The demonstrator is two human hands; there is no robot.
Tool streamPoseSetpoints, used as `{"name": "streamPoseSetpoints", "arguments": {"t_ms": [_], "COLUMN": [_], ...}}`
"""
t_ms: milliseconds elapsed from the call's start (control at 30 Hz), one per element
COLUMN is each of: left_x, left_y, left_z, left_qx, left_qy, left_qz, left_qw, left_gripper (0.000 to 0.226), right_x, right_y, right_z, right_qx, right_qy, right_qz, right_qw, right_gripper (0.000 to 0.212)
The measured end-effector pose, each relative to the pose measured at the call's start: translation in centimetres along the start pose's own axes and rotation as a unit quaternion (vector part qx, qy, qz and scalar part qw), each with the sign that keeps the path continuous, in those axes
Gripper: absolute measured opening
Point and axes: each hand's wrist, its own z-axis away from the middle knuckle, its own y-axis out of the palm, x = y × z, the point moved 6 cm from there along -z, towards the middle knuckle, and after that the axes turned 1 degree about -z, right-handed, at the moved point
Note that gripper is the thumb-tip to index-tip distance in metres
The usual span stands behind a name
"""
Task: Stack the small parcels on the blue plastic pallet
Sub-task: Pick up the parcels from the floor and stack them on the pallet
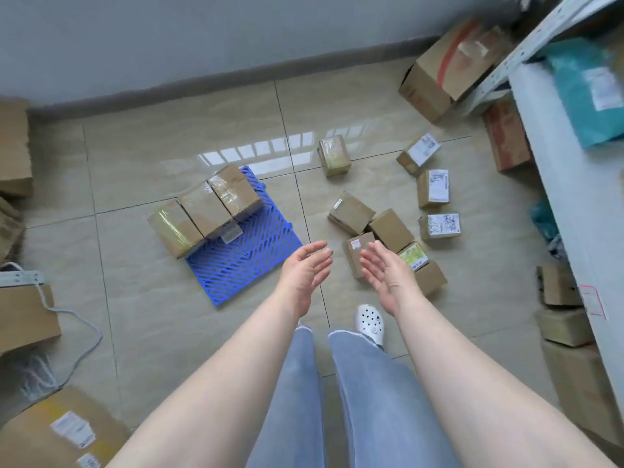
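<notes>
Glossy tiled floor (202, 332): three parcels (206, 211) line the blue plastic pallet (246, 261) at its 10 o'clock edge, loose small parcels (391, 228) scattered at 3 o'clock. Your left hand (304, 271) and right hand (388, 275) hover open, each grip empty. Judged risk: the row overhangs the pallet's edge; stacking there may topple it.

I see bare forearms without sleeves, light blue jeans (354, 400) with frayed hems, and a white perforated clog (370, 324) at twelve o'clock of them.
</notes>
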Motion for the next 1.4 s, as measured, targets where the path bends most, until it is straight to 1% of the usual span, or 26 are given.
{"name": "streamPoseSetpoints", "arguments": {"t_ms": [133,233,333,400,500,567,633,733,867,1000,1033,1133,1233,1300,1400], "left_x": [1.4,2.8,4.9,6.4,8.7,10.1,11.4,12.8,12.8,10.5,9.8,7.5,5.8,5.5,6.2], "left_y": [4.2,7.8,11.4,13.7,16.7,18.6,20.7,23.2,24.7,23.8,23.1,20.9,18.9,17.7,16.0], "left_z": [0.6,0.3,-0.4,-0.9,-1.2,-1.3,-1.4,-1.9,-3.1,-5.2,-5.9,-8.3,-11.2,-13.6,-18.2], "left_qx": [0.011,0.016,0.008,-0.004,-0.03,-0.049,-0.061,-0.075,-0.08,-0.108,-0.12,-0.155,-0.182,-0.198,-0.219], "left_qy": [-0.008,-0.011,-0.013,-0.01,-0.008,-0.006,-0.005,-0.004,0.003,0.016,0.019,0.029,0.042,0.04,0.029], "left_qz": [-0.038,-0.06,-0.073,-0.075,-0.065,-0.045,-0.023,0.001,0.038,0.069,0.077,0.092,0.096,0.086,0.061], "left_qw": [0.999,0.998,0.997,0.997,0.997,0.998,0.998,0.997,0.996,0.992,0.99,0.983,0.978,0.976,0.973], "left_gripper": [0.023,0.02,0.026,0.028,0.03,0.025,0.016,0.011,0.007,0.006,0.008,0.024,0.03,0.033,0.044], "right_x": [1.9,3.5,5.2,6.6,9.3,11.1,12.7,14.7,16.9,18.9,19.4,20.5,21.0,20.5,18.7], "right_y": [-5.3,-8.8,-12.5,-15.1,-18.9,-20.9,-22.4,-23.5,-23.0,-19.7,-18.7,-15.7,-13.0,-11.7,-10.1], "right_z": [0.2,-0.6,-2.1,-3.0,-4.0,-4.5,-5.3,-6.6,-8.5,-10.6,-11.1,-13.0,-16.1,-18.9,-23.9], "right_qx": [-0.031,-0.033,-0.026,-0.022,-0.014,-0.002,0.014,0.033,0.043,0.062,0.069,0.087,0.101,0.105,0.111], "right_qy": [-0.01,-0.013,-0.013,-0.01,-0.012,-0.02,-0.028,-0.037,-0.04,-0.044,-0.048,-0.057,-0.065,-0.068,-0.059], "right_qz": [-0.043,-0.057,-0.056,-0.043,-0.016,0.006,0.036,0.073,0.106,0.13,0.138,0.162,0.179,0.195,0.247], "right_qw": [0.999,0.998,0.998,0.999,1.0,1.0,0.999,0.996,0.993,0.989,0.987,0.981,0.976,0.973,0.961], "right_gripper": [0.031,0.03,0.025,0.023,0.029,0.027,0.02,0.013,0.007,0.007,0.007,0.007,0.01,0.02,0.041]}}
